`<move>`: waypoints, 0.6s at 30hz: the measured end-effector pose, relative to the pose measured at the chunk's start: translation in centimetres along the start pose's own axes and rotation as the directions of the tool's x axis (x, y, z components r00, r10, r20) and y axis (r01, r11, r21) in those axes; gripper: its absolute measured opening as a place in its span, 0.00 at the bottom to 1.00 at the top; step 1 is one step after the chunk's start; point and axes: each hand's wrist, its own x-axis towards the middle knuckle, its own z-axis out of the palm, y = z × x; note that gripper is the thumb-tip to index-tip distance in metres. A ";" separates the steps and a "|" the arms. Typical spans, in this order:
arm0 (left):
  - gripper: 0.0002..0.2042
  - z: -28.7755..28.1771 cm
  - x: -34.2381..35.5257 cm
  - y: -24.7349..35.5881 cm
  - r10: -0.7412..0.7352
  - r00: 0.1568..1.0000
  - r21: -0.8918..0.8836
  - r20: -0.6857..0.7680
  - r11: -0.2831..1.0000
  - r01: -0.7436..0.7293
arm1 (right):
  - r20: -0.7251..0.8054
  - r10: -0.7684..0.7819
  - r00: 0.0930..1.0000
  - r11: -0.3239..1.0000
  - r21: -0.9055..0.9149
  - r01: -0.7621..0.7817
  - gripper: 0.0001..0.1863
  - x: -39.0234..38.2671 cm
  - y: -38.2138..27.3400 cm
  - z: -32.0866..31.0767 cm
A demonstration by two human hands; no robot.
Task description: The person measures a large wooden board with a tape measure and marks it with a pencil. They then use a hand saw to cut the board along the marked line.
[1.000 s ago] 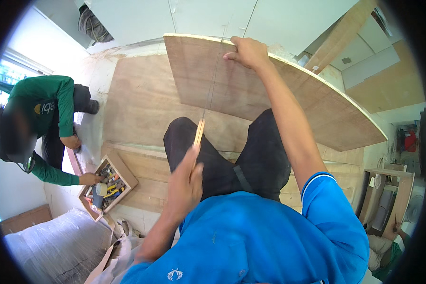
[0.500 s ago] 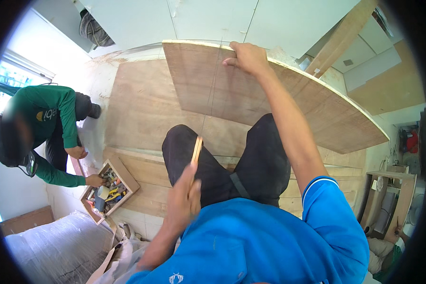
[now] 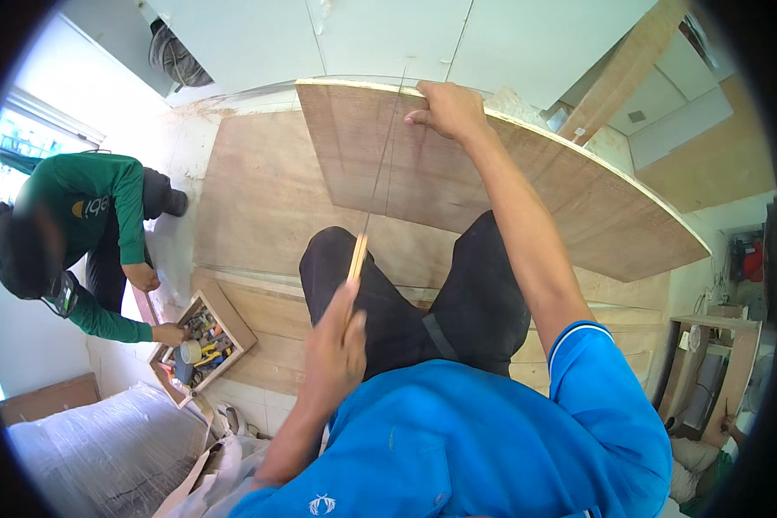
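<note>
My left hand [image 3: 332, 350], slightly blurred, is closed round the pale wooden handle of a handsaw [image 3: 358, 252]. Its thin blade, seen nearly edge-on, runs up and away to the far edge of a plywood board [image 3: 501, 186], where it crosses that edge. The brown board is tilted up in front of my knees, its pale edge farthest from me. My right hand [image 3: 453, 110] grips that far edge just right of the blade, thumb on the brown face. A dark line runs down the board beside the blade; I cannot tell whether it is a cut or a mark.
A co-worker in green [image 3: 104, 207] crouches at the left, one hand in a wooden toolbox [image 3: 237, 319] of mixed tools. Another plywood sheet [image 3: 250, 190] lies on the floor. White panels [image 3: 388, 39] stand beyond. A plastic-wrapped bundle [image 3: 112, 449] is at lower left, a wooden frame [image 3: 734, 380] at right.
My left hand has pushed the saw a little farther away from me, toward the board. My right hand and the board stay almost where they were. The co-worker's hand remains at the toolbox.
</note>
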 end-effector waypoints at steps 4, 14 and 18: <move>0.22 3.1 5.2 -2.0 -0.012 1.000 0.009 0.005 1.000 0.012 | -0.019 0.023 1.000 1.000 -0.021 -0.023 0.30 -0.7 -0.2 -0.2; 0.23 1.1 0.2 -0.2 -0.145 0.989 -0.020 0.040 0.989 0.145 | -0.017 -0.005 1.000 1.000 -0.004 0.005 0.31 0.3 0.3 0.9; 0.23 3.5 2.7 -2.0 0.048 0.999 0.105 -0.020 0.993 -0.046 | -0.006 0.014 1.000 0.999 -0.044 -0.014 0.32 -0.4 0.3 0.2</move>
